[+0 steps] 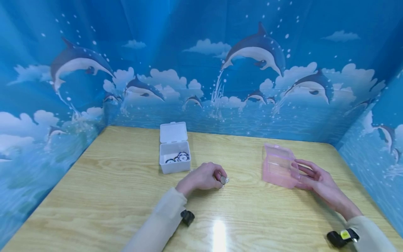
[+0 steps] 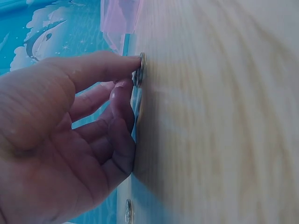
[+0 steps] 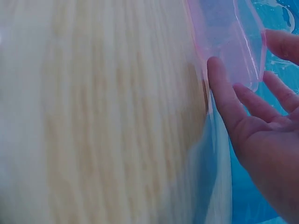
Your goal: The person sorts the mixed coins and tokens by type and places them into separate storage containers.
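My left hand (image 1: 206, 176) is low over the middle of the table, pinching a coin (image 1: 223, 180) between thumb and fingers. In the left wrist view the coin (image 2: 142, 69) stands on edge at the fingertips, close to the wood. Small shiny pieces show just beside those fingertips in the head view. Another coin (image 2: 128, 211) lies on the table near the heel of this hand. On the right stands a see-through pink box (image 1: 277, 176) with its lid raised. My right hand (image 1: 321, 183) rests extended, spread fingers against the box's right end, thumb lower toward the front.
A white box (image 1: 174, 168) with its hinged lid up stands left of centre, holding several black-and-white round chips (image 1: 182, 156). The wood-grain table (image 1: 104, 196) runs back to a blue dolphin-printed curtain (image 1: 195, 63) that encloses it behind and at both sides.
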The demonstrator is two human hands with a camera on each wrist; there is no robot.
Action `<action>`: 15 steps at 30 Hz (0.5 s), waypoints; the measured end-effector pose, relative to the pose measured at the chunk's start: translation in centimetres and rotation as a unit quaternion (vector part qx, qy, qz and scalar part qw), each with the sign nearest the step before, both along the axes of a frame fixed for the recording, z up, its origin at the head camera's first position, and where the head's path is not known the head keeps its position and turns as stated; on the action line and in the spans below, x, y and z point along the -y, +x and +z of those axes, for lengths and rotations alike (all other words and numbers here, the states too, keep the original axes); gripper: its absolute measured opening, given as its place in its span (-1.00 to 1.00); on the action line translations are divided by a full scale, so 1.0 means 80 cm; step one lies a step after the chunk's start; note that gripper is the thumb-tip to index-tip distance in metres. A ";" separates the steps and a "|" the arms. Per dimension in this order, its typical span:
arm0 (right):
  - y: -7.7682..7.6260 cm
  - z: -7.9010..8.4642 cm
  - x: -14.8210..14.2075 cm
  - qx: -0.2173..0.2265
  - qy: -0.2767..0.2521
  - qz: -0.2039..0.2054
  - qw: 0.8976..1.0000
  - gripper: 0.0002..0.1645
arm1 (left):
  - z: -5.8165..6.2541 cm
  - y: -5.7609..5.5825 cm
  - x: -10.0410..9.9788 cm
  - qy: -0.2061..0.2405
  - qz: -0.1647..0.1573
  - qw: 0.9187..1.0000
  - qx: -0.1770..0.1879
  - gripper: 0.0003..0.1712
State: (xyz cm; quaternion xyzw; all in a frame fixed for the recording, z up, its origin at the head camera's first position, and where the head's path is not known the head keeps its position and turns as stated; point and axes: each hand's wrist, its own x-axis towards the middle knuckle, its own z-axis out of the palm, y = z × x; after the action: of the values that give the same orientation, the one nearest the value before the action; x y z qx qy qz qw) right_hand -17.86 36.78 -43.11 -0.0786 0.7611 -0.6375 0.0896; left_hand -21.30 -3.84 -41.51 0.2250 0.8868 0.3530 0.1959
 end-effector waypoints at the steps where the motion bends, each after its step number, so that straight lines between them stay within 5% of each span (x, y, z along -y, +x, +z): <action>1: 0.000 0.000 0.000 -0.002 -0.010 0.003 1.000 -0.35 | 0.000 0.000 0.000 -0.001 0.001 1.000 0.001 -0.70; 15: 0.002 -0.006 0.001 -0.005 -0.060 0.028 0.998 -0.31 | 0.002 0.000 0.000 0.022 0.017 1.000 0.003 -0.69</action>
State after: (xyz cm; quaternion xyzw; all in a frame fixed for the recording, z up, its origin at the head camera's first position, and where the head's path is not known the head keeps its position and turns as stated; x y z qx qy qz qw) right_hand -17.71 36.73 -43.55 -0.1083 0.7197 -0.6786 0.0989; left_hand -21.31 -3.85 -41.38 0.2133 0.8820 0.3760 0.1876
